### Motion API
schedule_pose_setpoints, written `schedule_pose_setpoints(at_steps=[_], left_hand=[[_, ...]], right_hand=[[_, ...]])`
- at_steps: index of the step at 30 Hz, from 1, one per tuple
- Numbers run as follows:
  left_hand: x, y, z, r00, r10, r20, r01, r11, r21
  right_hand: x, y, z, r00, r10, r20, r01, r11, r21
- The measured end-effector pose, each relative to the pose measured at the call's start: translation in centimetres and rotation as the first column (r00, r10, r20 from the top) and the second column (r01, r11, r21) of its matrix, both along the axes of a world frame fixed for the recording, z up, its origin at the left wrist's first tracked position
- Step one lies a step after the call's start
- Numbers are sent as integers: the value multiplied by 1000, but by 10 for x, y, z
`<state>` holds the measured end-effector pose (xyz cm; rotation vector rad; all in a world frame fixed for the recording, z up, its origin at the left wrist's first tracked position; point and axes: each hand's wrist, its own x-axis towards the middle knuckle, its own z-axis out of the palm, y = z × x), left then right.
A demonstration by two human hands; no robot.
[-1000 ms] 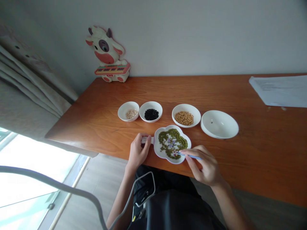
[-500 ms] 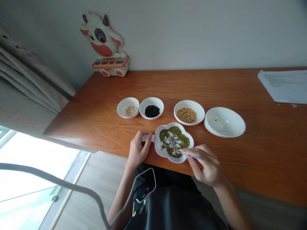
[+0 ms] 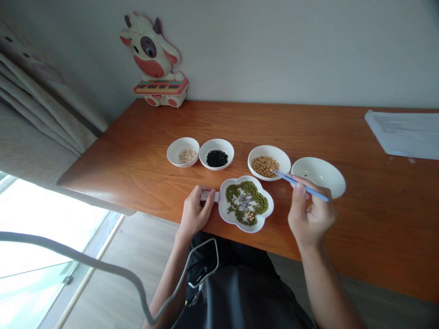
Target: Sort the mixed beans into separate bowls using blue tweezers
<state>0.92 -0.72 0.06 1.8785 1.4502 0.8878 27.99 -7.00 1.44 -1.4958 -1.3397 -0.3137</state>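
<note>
My left hand [image 3: 198, 209] is closed around the short handle of a white flower-shaped dish [image 3: 224, 211] near the table's front edge. Green mung beans [image 3: 259, 204] are spread in the dish, with a few pale yellow beans [image 3: 250, 215] at its lower part. In my right hand [image 3: 311, 214] is a pair of blue tweezers [image 3: 305, 183], pinched between the fingers. Their tips reach into a white bowl [image 3: 285, 161] of yellow soybeans [image 3: 263, 166]. Whether a bean is between the tips is too small to tell.
To the left stand a bowl of black beans [image 3: 217, 158] and a bowl of pale flat pieces [image 3: 187, 156]. Right of the soybeans, partly behind my right hand, sits a larger white bowl [image 3: 331, 178]. A cow toy piano [image 3: 159, 87] and papers [image 3: 408, 132] lie farther back. A grey cable [image 3: 103, 264] crosses the lower left.
My right hand has moved the tweezers from the flower-shaped dish up and right to the soybean bowl. Pale yellow beans now show uncovered in the dish. My left hand keeps its hold.
</note>
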Motion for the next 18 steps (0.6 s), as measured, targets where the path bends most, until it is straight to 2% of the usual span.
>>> schedule_pose_setpoints(at_steps=[4,7,10,12,18], left_hand=[[0,0,0,1000,-4,3,4,1000,-3],[0,0,-1,1000,0,3,0,1000,-5],[0,0,0,1000,-4,-1,4,1000,-10],[0,0,0,1000,-9,-4,9,1000,-5],[0,0,0,1000,-10,-8,10,1000,12]], right_hand=[[1,-10,-7,999,17,-51,-18,1000,-11],[4,-31,-13,984,165,-68,-166,986,-11],[5,-47,-14,930,365,-44,-367,928,-54],[4,-52,-12,895,444,-41,-446,889,-108],[-5,-52,-5,843,538,-3,-524,821,-227]])
